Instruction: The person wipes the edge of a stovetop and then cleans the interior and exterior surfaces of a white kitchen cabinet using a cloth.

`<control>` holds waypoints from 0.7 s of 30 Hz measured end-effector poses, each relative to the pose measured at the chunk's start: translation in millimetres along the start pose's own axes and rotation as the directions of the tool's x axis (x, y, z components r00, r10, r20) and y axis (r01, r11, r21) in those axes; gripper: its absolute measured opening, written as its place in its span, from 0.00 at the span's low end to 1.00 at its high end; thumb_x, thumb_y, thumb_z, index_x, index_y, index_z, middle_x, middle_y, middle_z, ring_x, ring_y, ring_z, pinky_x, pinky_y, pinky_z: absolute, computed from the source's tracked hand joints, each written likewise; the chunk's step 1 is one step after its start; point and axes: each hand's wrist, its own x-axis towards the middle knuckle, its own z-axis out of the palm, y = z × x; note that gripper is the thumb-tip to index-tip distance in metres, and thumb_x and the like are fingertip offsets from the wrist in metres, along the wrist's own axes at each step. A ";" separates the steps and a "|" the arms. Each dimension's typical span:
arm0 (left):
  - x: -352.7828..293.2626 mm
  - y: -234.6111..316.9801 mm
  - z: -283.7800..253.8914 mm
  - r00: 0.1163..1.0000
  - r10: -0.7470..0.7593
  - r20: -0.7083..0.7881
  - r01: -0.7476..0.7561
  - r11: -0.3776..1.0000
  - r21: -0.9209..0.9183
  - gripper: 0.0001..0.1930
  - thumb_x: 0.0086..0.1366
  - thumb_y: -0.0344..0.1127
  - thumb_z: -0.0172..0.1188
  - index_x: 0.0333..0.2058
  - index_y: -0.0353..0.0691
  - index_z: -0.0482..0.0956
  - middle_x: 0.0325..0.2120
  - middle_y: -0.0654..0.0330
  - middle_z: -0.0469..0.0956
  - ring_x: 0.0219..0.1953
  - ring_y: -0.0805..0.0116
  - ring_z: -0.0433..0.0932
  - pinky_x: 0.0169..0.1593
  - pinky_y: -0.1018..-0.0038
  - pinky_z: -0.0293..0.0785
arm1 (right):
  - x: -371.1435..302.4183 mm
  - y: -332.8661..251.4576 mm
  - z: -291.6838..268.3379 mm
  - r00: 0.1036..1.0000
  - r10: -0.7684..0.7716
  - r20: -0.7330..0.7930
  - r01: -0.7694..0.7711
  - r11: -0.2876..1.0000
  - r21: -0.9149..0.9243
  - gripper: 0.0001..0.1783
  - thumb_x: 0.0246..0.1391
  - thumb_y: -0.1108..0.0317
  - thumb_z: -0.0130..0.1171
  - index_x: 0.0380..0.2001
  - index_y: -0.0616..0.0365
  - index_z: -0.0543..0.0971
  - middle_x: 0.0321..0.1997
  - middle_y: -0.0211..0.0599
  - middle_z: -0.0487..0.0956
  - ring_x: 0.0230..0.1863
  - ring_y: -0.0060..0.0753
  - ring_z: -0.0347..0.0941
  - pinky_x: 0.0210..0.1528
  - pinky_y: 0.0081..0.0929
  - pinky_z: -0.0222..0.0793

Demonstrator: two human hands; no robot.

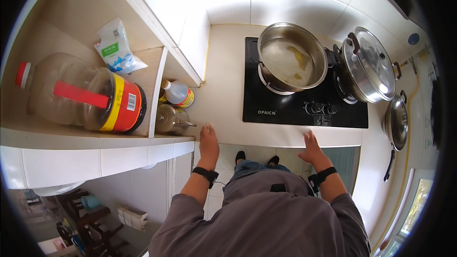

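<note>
My left hand point(209, 143) is at the counter's front edge, nearest the glass jug point(170, 118) in the low shelf corner. Its fingers point forward, holding nothing I can see. Further right, my right hand point(314, 150) is held in front of the stove point(281, 114), thumb apart from the fingers, with nothing in it. A steel pot point(320, 69) stands uncovered on the left burner, with cloudy liquid and some yellowish pieces inside. On the right burner sits a second steel pot point(354, 78) under a glass lid point(373, 62). Neither hand touches the pots or the stove knobs.
At left, a shelf holds a large, nearly empty plastic oil jug point(90, 95) and a white and green packet point(116, 50). Bottles point(177, 93) stand beside the glass jug. A pan point(397, 121) hangs on the right wall. Below left are wooden chairs point(88, 219).
</note>
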 end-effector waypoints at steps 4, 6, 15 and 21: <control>-40.1 -36.3 16.3 0.891 0.436 0.125 -0.435 0.744 0.507 0.33 0.63 0.39 0.59 0.60 0.25 0.59 0.64 0.39 0.53 0.66 0.41 0.55 0.67 0.55 0.54 | 0.6 3.8 2.8 1.000 0.007 0.011 -0.007 1.000 -0.005 0.58 0.40 0.51 0.69 0.69 0.61 0.51 0.75 0.58 0.39 0.76 0.58 0.36 0.73 0.41 0.46; -36.8 -32.8 18.4 0.900 0.426 0.094 -0.416 0.772 0.480 0.35 0.63 0.41 0.59 0.61 0.25 0.58 0.65 0.39 0.52 0.67 0.42 0.54 0.68 0.56 0.52 | 1.4 2.0 -0.2 1.000 0.008 0.020 -0.008 1.000 -0.006 0.58 0.40 0.51 0.69 0.69 0.61 0.51 0.75 0.58 0.39 0.75 0.59 0.36 0.73 0.41 0.46; 50.2 2.2 39.8 0.964 0.265 -0.024 -0.219 0.839 0.499 0.40 0.64 0.52 0.56 0.63 0.24 0.56 0.68 0.43 0.48 0.70 0.47 0.48 0.71 0.58 0.43 | 5.6 -6.4 -7.6 0.997 0.035 0.069 -0.033 0.999 -0.033 0.59 0.41 0.49 0.69 0.69 0.64 0.50 0.75 0.61 0.40 0.76 0.58 0.36 0.73 0.41 0.44; 106.0 21.2 47.9 0.980 0.181 -0.079 -0.110 0.834 0.541 0.42 0.66 0.57 0.51 0.63 0.24 0.56 0.68 0.43 0.49 0.70 0.49 0.48 0.71 0.59 0.43 | 6.9 3.1 3.2 1.000 0.014 0.027 -0.014 1.000 -0.013 0.59 0.40 0.49 0.69 0.69 0.64 0.51 0.74 0.62 0.40 0.75 0.62 0.37 0.73 0.42 0.46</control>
